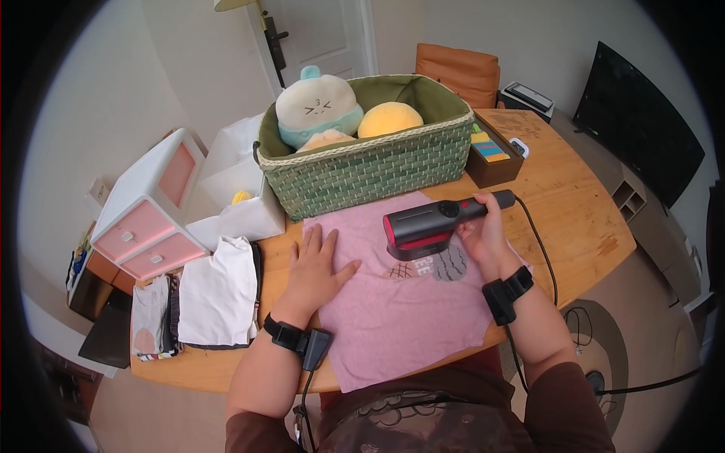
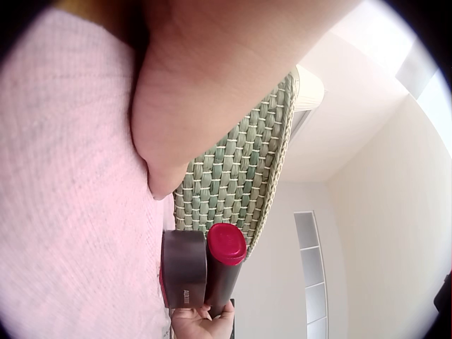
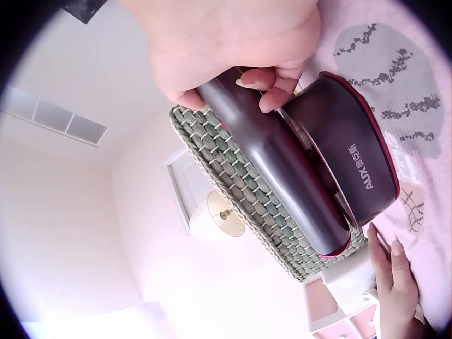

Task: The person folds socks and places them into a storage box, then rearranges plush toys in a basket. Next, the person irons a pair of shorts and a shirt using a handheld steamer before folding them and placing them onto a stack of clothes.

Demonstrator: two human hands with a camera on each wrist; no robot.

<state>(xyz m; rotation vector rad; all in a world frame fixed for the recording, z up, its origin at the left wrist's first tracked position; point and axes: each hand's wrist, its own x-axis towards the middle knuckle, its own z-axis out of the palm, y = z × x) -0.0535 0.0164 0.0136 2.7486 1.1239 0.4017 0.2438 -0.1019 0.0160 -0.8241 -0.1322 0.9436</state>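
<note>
A pink T-shirt [image 1: 400,325] with a grey printed design lies spread on the wooden table. My right hand [image 1: 483,234] grips the handle of a dark grey and red handheld garment steamer [image 1: 419,223]. In the right wrist view, the fingers curl round the steamer [image 3: 282,159], whose head sits low over the shirt by the print. My left hand [image 1: 313,268] rests with spread fingers on the shirt's left side, holding nothing. The left wrist view shows this hand [image 2: 205,92] against the pink fabric, the steamer [image 2: 185,268] beyond it.
A green woven basket [image 1: 370,177] with plush toys stands behind the shirt. To the left are folded clothes [image 1: 219,294], a white box [image 1: 253,215] and a pink-and-white drawer unit [image 1: 151,219]. A brown box [image 1: 495,170] stands right of the basket; a black cord [image 1: 535,241] trails nearby.
</note>
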